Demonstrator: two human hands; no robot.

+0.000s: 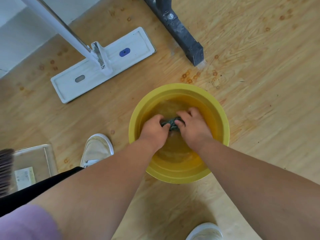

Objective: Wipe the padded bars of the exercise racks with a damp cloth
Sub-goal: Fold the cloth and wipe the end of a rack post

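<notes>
Dark green cloth (171, 123), bunched small, sits in the water of a round yellow plastic basin (223, 118) on the pale wooden floor (259, 58). Left hand (154, 129) and right hand (194, 125) both curl round it, wringing-close. Beyond lie a white flat mop (103, 64) and a black metal rack foot (183, 33).

Both hands, left (154, 129) and right (193, 126), grip a dark cloth (171, 122) (bunched) inside a water-filled yellow basin (223, 134).
</notes>
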